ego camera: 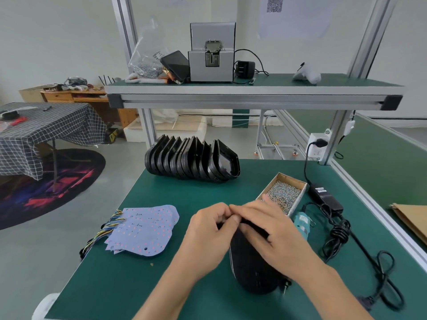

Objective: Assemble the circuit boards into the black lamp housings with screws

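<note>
A black lamp housing [250,269] lies on the near part of the green table [161,192], and both hands are on its far end: the left hand [209,236] curls its fingers round the edge, and the right hand [265,229] lies over the top with its fingers bent, but I cannot tell if it pinches anything. A pile of pale circuit boards [145,229] with colored wires sits to the left. A row of black housings [191,161] stands farther back, and a cardboard box of screws [283,192] sits just right of the hands.
</note>
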`<action>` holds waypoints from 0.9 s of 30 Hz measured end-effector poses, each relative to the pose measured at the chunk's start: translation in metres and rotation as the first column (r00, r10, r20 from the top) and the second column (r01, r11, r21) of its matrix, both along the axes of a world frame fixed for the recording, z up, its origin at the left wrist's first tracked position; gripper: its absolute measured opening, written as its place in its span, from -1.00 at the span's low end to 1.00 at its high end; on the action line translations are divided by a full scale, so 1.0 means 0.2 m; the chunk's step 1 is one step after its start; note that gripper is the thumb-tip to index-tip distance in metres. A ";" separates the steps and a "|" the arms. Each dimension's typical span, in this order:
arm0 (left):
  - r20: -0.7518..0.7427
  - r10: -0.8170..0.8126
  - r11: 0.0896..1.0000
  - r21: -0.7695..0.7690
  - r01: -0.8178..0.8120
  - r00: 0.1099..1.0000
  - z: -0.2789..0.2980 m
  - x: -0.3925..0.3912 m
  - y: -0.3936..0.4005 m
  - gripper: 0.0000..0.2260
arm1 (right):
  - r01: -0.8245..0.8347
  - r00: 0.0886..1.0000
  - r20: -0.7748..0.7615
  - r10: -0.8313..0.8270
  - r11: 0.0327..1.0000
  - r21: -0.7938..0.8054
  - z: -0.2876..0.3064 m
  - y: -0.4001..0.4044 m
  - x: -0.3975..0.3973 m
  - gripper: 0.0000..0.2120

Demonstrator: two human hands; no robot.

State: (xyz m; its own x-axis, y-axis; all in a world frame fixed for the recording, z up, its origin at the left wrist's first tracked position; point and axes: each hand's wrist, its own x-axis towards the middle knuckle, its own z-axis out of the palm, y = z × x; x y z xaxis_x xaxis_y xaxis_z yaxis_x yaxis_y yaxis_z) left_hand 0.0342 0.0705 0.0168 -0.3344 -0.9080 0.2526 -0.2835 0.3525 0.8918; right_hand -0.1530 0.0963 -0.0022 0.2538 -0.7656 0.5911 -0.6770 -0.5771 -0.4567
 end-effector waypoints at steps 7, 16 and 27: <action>0.204 0.083 0.996 -0.045 -0.075 0.976 0.07 -0.04 0.00 -0.77 | 0.213 0.977 0.051 -0.208 0.967 -0.141 -0.07 -0.03 0.04 -0.84; 0.227 0.100 0.993 -0.088 -0.082 0.969 0.11 -0.08 0.01 -0.79 | 0.290 0.952 0.148 -0.269 0.947 -0.141 -0.13 -0.06 0.00 -0.78; 0.212 0.082 0.992 -0.117 -0.058 0.974 0.15 -0.13 0.01 -0.78 | 0.340 0.927 0.187 -0.325 0.939 -0.055 -0.20 -0.09 -0.05 -0.73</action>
State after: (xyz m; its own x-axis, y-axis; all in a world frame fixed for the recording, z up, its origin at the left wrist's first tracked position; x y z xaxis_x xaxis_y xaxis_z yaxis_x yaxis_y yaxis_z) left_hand 0.0081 0.0724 0.0473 -0.3289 -0.9019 0.2799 -0.4926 0.4168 0.7640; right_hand -0.1638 0.0776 -0.0414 -0.1185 -0.7334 0.6694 -0.7517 -0.3743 -0.5431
